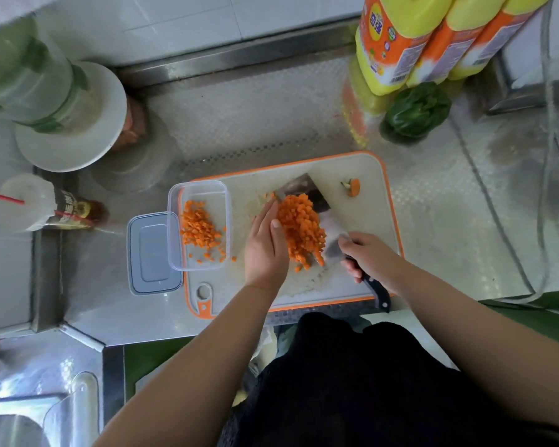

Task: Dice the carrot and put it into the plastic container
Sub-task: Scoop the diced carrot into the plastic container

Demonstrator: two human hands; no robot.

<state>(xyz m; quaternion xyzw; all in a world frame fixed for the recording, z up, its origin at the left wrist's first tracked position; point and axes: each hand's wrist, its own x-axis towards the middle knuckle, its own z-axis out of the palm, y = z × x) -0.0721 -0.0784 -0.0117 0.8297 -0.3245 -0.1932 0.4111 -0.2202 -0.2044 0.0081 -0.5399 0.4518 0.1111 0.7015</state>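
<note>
Far left of the left grip stood a white plate (pixel 68 146) carrying a clear bottle with a green label (pixel 29 79), and nearer, a lying dark bottle (pixel 78 211) with a red straw (pixel 0 196) across it. A clear lid (pixel 152 253) lay flat on the surface, touching the left wall of the plastic container (pixel 200 225). That container sat partly on the left end of the cutting board (pixel 362 175), just left of the left grip, and held a loose heap of carrot dice (pixel 199 227); a few dice lay scattered at its near right corner.

The left hand (pixel 265 243) had straight fingers pressed flat against the left side of the diced carrot pile (pixel 302 229), which was heaped on the tilted blade of the cleaver (pixel 307 188). The pile ran long from the near edge toward the far edge of the board. The right hand (pixel 368 258) was wrapped tight around the cleaver's dark handle, the handle end pointing toward the person and the blade reaching away and to the left.

Beyond the right grip, a carrot end (pixel 354 187) lay on the board's far right part. Farther off stood a green pepper (pixel 417 109) and three yellow-and-orange bottles (pixel 433 37).

The surface (pixel 255 117) was embossed stainless steel backed by white wall tiles, with a sink at the near left corner.
</note>
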